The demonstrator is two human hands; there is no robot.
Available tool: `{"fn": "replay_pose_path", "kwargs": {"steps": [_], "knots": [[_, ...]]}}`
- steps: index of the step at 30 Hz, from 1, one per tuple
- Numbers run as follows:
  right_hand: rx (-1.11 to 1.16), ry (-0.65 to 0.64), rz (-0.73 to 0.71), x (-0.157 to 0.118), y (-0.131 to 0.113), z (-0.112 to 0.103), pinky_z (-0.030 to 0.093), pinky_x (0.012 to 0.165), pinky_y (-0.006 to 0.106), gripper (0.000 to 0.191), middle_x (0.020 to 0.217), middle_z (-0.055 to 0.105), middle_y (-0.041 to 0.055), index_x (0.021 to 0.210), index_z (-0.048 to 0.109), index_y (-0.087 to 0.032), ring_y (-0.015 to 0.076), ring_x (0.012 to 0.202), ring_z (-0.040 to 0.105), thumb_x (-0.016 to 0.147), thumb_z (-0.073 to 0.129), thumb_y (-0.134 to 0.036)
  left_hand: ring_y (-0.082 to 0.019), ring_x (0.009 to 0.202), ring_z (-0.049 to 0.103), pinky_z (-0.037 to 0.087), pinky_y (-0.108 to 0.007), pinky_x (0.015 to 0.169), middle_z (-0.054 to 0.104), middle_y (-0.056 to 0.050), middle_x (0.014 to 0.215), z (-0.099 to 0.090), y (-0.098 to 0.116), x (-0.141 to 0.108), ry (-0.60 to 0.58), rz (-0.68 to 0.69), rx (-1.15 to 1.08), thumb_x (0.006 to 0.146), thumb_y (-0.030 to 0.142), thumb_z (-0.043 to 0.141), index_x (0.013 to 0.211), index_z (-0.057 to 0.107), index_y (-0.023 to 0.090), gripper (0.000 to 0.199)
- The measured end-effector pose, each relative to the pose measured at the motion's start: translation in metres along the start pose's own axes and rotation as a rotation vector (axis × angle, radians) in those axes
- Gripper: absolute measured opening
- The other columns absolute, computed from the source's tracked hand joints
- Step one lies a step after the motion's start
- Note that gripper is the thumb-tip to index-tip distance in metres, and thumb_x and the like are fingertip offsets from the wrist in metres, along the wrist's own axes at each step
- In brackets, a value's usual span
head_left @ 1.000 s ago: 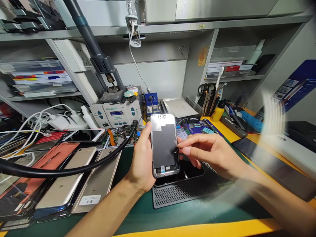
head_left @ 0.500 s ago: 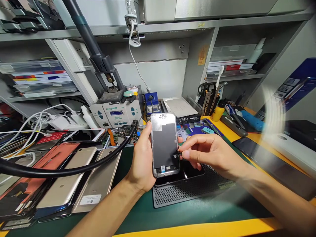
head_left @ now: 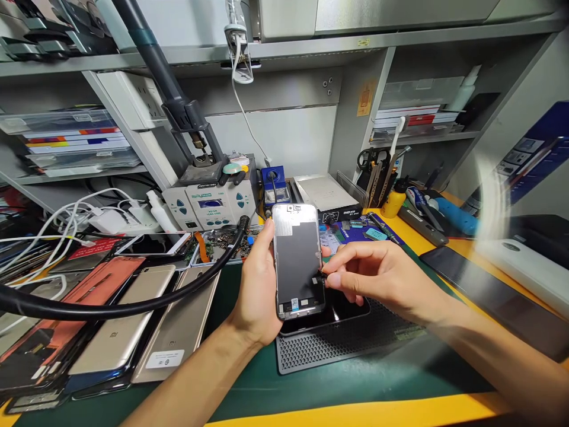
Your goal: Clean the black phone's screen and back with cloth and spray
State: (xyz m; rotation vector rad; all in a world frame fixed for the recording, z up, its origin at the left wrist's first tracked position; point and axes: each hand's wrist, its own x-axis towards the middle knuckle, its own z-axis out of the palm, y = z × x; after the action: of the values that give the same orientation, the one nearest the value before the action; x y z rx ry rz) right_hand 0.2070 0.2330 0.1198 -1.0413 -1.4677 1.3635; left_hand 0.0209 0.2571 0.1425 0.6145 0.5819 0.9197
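A phone screen (head_left: 297, 255) is held up with its dark back side facing me, metal parts and small labels along its edges. My left hand (head_left: 254, 290) is closed around its left edge, the thumb lying along the side. At the lower right edge, the thumb and forefinger of my right hand (head_left: 377, 271) pinch the end of a small dark flex cable (head_left: 320, 275); the fingertips hide most of it. Beneath the screen, a black glossy phone (head_left: 344, 308) lies on a grey perforated mat (head_left: 311, 353), partly covered by the screen and my hands.
Several phones and back covers (head_left: 173, 323) lie on the left, crossed by a thick black hose (head_left: 133, 309). Behind stand a soldering station (head_left: 213, 204) and a tray of small parts (head_left: 217, 244). A tool holder (head_left: 377, 172) and a dark phone (head_left: 462, 279) are at the right.
Almost nothing differs. The whole view has shifted very slightly; both hands keep their hold on the screen and the cable.
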Motion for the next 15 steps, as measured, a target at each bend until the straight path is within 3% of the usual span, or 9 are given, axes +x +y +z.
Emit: {"fn": "replay_pose_path", "kwargs": {"steps": [10, 15], "knots": [[-0.037, -0.008, -0.015, 0.0002, 0.0011, -0.0003, 0.047, 0.049, 0.023, 0.024, 0.071, 0.065, 0.0011, 0.09, 0.076, -0.019, 0.0108, 0.054, 0.055, 0.08, 0.081, -0.04, -0.033, 0.099, 0.071, 0.058, -0.046, 0.085, 0.076, -0.011, 0.096, 0.0007, 0.0008, -0.0005, 0.006, -0.002, 0.011, 0.096, 0.056, 0.038, 0.115, 0.07, 0.017, 0.054], [-0.086, -0.018, -0.029, 0.0002, 0.0016, -0.0004, 0.045, 0.049, 0.023, 0.02, 0.062, 0.059, -0.0018, 0.089, 0.076, -0.021, 0.0105, 0.053, 0.051, 0.081, 0.08, -0.039, -0.033, 0.099, 0.071, 0.058, -0.045, 0.086, 0.076, -0.012, 0.096, 0.0002, -0.0003, -0.0006, 0.011, 0.005, 0.021, 0.096, 0.056, 0.037, 0.114, 0.07, 0.017, 0.055]]}}
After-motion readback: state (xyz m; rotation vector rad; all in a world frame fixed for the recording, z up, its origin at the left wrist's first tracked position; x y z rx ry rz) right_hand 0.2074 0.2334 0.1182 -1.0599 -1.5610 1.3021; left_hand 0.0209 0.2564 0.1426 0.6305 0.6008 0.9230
